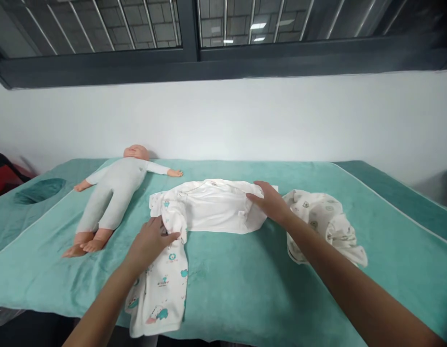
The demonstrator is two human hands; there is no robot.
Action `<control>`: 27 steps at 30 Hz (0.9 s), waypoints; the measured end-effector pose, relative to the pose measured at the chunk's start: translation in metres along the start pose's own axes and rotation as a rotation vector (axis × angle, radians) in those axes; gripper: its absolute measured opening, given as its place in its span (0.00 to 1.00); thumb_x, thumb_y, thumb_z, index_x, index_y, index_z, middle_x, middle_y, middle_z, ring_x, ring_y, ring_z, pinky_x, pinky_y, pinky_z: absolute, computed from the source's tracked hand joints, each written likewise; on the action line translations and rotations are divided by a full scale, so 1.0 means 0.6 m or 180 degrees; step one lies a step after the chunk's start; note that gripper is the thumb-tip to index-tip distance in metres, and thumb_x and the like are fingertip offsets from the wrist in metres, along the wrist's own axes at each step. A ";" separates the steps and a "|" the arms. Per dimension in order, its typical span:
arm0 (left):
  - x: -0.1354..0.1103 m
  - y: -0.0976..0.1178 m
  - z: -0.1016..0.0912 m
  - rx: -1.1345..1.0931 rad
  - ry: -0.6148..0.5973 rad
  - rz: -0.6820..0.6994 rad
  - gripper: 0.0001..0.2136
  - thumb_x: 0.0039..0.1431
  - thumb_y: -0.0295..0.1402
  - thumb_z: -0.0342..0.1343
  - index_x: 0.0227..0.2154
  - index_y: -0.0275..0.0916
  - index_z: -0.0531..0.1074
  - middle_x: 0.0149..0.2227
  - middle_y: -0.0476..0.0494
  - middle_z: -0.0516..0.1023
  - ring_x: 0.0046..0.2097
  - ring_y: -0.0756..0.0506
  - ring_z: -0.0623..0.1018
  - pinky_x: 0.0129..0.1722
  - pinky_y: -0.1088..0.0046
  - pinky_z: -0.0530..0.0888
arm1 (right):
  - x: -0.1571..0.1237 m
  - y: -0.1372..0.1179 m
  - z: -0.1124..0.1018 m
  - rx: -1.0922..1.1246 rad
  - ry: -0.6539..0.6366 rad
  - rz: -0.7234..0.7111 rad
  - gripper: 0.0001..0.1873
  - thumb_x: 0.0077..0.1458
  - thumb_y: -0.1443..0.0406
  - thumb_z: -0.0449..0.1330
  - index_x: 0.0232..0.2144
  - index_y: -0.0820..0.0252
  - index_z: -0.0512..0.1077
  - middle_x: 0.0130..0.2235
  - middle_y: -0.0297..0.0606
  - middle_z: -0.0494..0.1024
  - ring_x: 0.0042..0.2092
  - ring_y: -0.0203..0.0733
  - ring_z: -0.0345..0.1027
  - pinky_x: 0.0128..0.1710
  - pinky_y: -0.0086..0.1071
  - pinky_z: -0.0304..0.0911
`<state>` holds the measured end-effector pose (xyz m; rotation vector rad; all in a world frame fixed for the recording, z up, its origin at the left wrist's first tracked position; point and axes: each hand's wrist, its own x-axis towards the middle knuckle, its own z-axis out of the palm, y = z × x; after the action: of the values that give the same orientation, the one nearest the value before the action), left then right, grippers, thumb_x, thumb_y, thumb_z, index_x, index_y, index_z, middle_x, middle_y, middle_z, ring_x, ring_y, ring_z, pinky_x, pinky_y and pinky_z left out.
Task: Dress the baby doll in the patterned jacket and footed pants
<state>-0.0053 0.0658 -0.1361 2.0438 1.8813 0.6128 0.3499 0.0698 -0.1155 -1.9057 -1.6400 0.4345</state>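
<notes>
A white baby garment (213, 212) with teal and pink prints lies spread on the bed. Its plain inner side faces up across the middle, and a printed part hangs down at the left over the front edge. My left hand (153, 241) is closed on that printed part, thumb on top and some fingers hidden in the cloth. At the garment's far right end, my right hand (269, 202) pinches the edge between thumb and fingers. Close by that hand, partly behind my forearm, sits a crumpled white printed cloth (326, 221).
A baby doll (116, 185) in a pale suit lies on its back at the left. The teal bed cover (237, 284) reaches to the white wall (223, 120), below a dark-framed window (194, 67). A red and black item (6, 176) shows at the left edge.
</notes>
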 end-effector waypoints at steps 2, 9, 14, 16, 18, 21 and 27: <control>0.008 -0.003 0.009 0.0205 -0.0277 -0.0029 0.11 0.52 0.41 0.54 0.30 0.38 0.70 0.36 0.40 0.76 0.40 0.39 0.74 0.40 0.64 0.70 | 0.042 0.026 0.034 -0.0395 0.0040 0.0198 0.25 0.57 0.57 0.58 0.54 0.65 0.66 0.56 0.53 0.67 0.60 0.56 0.56 0.59 0.49 0.51; 0.094 0.084 0.018 -0.0852 0.0153 0.0808 0.10 0.56 0.36 0.51 0.37 0.39 0.72 0.46 0.41 0.73 0.51 0.40 0.72 0.54 0.62 0.66 | 0.080 -0.025 0.055 -0.0063 -0.0178 -0.0077 0.12 0.58 0.59 0.56 0.39 0.62 0.72 0.46 0.47 0.73 0.51 0.50 0.64 0.52 0.41 0.58; 0.136 0.143 0.022 -0.0921 -0.0154 0.1819 0.16 0.51 0.33 0.57 0.44 0.38 0.73 0.66 0.37 0.56 0.67 0.35 0.54 0.64 0.56 0.55 | 0.024 -0.093 0.005 0.1928 -0.1112 -0.0879 0.19 0.58 0.50 0.56 0.44 0.56 0.69 0.44 0.36 0.74 0.43 0.40 0.69 0.41 0.30 0.64; 0.126 0.168 0.008 -0.1077 -0.0295 0.1919 0.16 0.52 0.33 0.56 0.45 0.39 0.72 0.61 0.38 0.66 0.62 0.36 0.64 0.61 0.57 0.61 | 0.001 -0.100 -0.023 0.2874 -0.1437 -0.0908 0.21 0.54 0.50 0.60 0.44 0.57 0.70 0.42 0.37 0.75 0.41 0.41 0.70 0.39 0.30 0.65; 0.107 0.190 -0.011 -0.1368 -0.0228 0.1735 0.14 0.53 0.31 0.54 0.44 0.38 0.71 0.50 0.41 0.76 0.51 0.39 0.74 0.53 0.60 0.69 | -0.015 -0.101 -0.047 0.3312 -0.1347 -0.0801 0.24 0.54 0.48 0.61 0.46 0.56 0.70 0.42 0.38 0.76 0.41 0.42 0.71 0.39 0.31 0.66; 0.075 0.218 -0.039 -0.1845 0.0497 0.1461 0.13 0.52 0.28 0.52 0.42 0.38 0.70 0.42 0.44 0.78 0.45 0.42 0.76 0.45 0.66 0.72 | -0.034 -0.107 -0.056 0.3507 -0.1274 -0.0742 0.32 0.51 0.48 0.63 0.55 0.53 0.66 0.48 0.41 0.75 0.46 0.45 0.71 0.46 0.37 0.67; 0.014 0.250 -0.075 -0.2232 0.1241 0.1498 0.10 0.53 0.28 0.52 0.40 0.39 0.69 0.41 0.46 0.76 0.47 0.43 0.75 0.48 0.67 0.72 | -0.083 -0.171 0.006 0.2800 -0.2055 -0.0992 0.23 0.49 0.55 0.67 0.48 0.52 0.74 0.46 0.36 0.78 0.52 0.47 0.70 0.60 0.45 0.58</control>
<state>0.1027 0.0557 -0.0230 1.9373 1.0589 1.6166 0.2576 0.0298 -0.0612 -0.8710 -1.6481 1.4542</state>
